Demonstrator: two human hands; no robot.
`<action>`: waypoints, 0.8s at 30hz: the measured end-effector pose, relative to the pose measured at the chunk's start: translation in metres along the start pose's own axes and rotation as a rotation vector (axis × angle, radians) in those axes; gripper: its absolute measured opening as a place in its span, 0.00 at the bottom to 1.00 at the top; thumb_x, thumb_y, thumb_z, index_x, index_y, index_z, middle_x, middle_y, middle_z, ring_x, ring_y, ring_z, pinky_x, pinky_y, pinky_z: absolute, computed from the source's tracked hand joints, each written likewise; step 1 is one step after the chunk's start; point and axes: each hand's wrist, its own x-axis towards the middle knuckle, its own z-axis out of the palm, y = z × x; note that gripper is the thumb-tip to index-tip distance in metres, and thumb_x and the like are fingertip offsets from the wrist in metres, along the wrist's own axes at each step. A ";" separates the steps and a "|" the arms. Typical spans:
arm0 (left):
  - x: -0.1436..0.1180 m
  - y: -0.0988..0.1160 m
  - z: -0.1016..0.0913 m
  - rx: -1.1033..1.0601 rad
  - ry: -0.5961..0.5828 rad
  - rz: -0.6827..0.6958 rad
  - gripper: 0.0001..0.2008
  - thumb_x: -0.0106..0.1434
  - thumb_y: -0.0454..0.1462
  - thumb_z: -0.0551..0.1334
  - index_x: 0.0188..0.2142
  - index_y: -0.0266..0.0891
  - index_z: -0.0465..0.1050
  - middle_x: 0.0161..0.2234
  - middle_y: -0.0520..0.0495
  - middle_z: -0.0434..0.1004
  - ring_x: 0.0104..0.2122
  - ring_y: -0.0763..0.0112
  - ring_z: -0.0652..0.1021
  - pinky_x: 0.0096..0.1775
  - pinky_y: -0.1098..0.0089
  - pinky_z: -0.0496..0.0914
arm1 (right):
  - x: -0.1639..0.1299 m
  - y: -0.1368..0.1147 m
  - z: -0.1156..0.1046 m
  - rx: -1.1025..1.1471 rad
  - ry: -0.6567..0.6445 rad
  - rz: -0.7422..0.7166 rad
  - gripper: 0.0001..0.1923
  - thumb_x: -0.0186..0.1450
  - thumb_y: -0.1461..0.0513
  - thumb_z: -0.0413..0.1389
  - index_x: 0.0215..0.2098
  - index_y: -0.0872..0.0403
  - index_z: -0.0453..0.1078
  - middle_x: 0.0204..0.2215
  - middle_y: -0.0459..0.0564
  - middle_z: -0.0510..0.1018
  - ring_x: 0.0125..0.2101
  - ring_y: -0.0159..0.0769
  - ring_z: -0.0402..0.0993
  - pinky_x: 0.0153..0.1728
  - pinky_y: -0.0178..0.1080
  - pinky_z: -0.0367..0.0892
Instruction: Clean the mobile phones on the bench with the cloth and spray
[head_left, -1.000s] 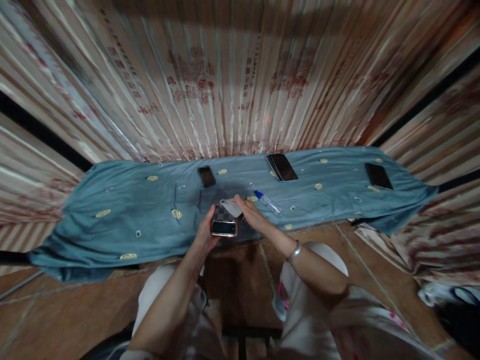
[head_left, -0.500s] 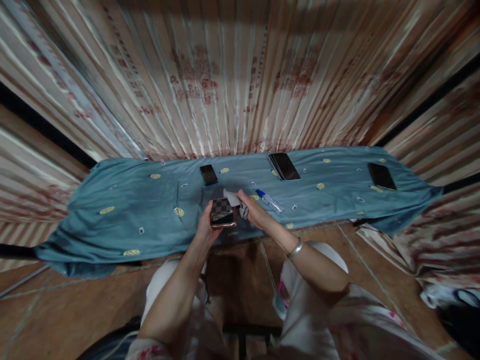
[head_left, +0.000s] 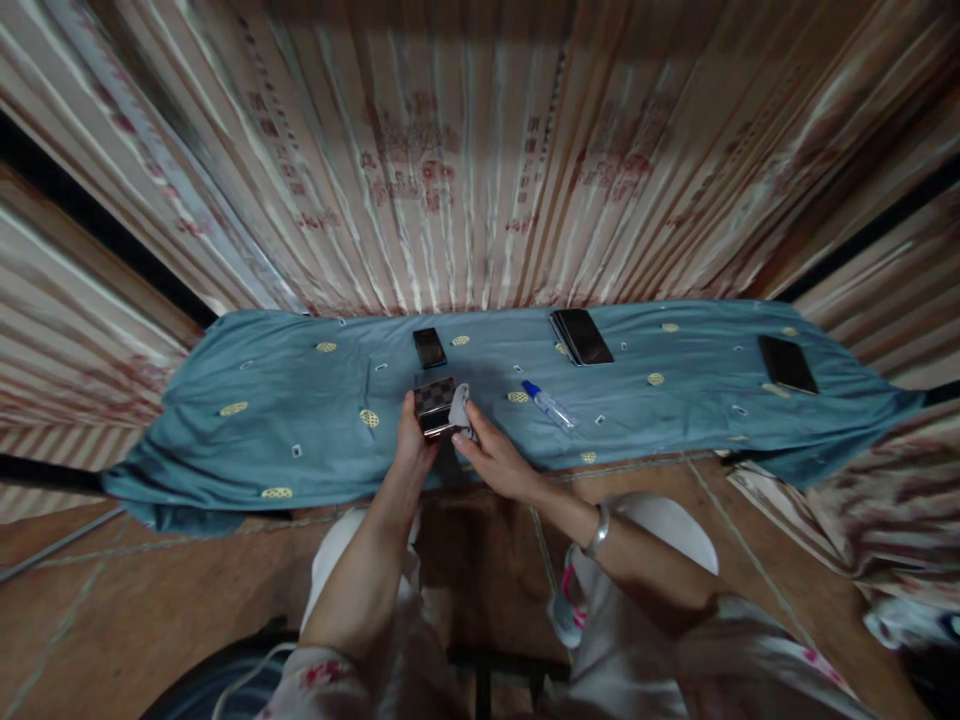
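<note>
A small checkered case (head_left: 435,394), its near part a glossy dark strip, is held in the left hand (head_left: 412,440) over the near side of a long surface draped in teal cloth (head_left: 300,400). The case is gripped at its left edge by the left fingers, while a grey wipe (head_left: 460,408) is pinched between the thumb and fingers of the right hand (head_left: 501,462) and lapped over the case's right edge. The far edge of the draped surface is bordered by a pleated curtain (head_left: 480,220); past the near edge, tiled floor (head_left: 172,600) is seen. Beyond the case, a small black phone (head_left: 430,348) is set toward the far edge, apart from it. Near the right hand but untouched, a clear bottle with a blue cap (head_left: 553,409) is laid at a slant. Farther right, a stack of dark flat devices (head_left: 585,337) is placed by the far edge, and a single dark slab (head_left: 787,364) is positioned well apart, toward the right end. Left of the hands, a broad stretch of patterned fabric is spread to the left edge
</note>
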 end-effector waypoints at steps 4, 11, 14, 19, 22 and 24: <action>0.003 -0.006 -0.001 0.006 -0.073 0.053 0.19 0.68 0.45 0.51 0.40 0.34 0.75 0.30 0.46 0.81 0.29 0.68 0.80 0.39 0.68 0.74 | 0.007 0.015 -0.001 0.089 0.096 0.043 0.30 0.65 0.54 0.53 0.64 0.52 0.59 0.58 0.53 0.70 0.58 0.45 0.65 0.60 0.48 0.59; 0.000 -0.011 0.002 -0.049 -0.283 0.037 0.20 0.67 0.47 0.51 0.39 0.36 0.75 0.37 0.42 0.82 0.43 0.60 0.80 0.48 0.59 0.72 | 0.020 0.018 -0.009 0.589 0.126 0.151 0.22 0.55 0.54 0.64 0.47 0.51 0.74 0.40 0.47 0.81 0.40 0.37 0.76 0.47 0.41 0.69; -0.001 -0.011 0.000 -0.082 -0.297 0.055 0.14 0.64 0.43 0.55 0.38 0.38 0.76 0.36 0.46 0.82 0.42 0.62 0.80 0.49 0.59 0.71 | 0.020 0.008 -0.014 0.747 0.102 0.194 0.20 0.52 0.56 0.67 0.41 0.51 0.76 0.37 0.45 0.81 0.36 0.34 0.76 0.44 0.38 0.69; 0.006 -0.009 -0.004 -0.021 -0.349 0.089 0.11 0.57 0.41 0.63 0.37 0.38 0.75 0.35 0.47 0.81 0.43 0.63 0.79 0.49 0.61 0.70 | 0.021 0.003 -0.019 0.870 0.057 0.274 0.19 0.50 0.58 0.69 0.39 0.54 0.76 0.34 0.46 0.82 0.33 0.33 0.77 0.43 0.38 0.69; 0.007 -0.005 -0.007 0.026 -0.395 0.150 0.12 0.55 0.40 0.66 0.38 0.38 0.73 0.35 0.49 0.80 0.40 0.67 0.79 0.47 0.64 0.70 | 0.022 0.007 -0.020 0.891 0.059 0.320 0.16 0.50 0.59 0.68 0.36 0.54 0.77 0.32 0.46 0.82 0.30 0.32 0.76 0.40 0.37 0.70; 0.005 -0.002 -0.008 0.055 -0.424 0.176 0.15 0.52 0.39 0.69 0.39 0.39 0.72 0.35 0.51 0.80 0.34 0.71 0.79 0.44 0.67 0.71 | 0.022 0.011 -0.020 0.894 0.068 0.347 0.14 0.50 0.58 0.68 0.35 0.54 0.77 0.30 0.46 0.82 0.29 0.32 0.76 0.38 0.36 0.70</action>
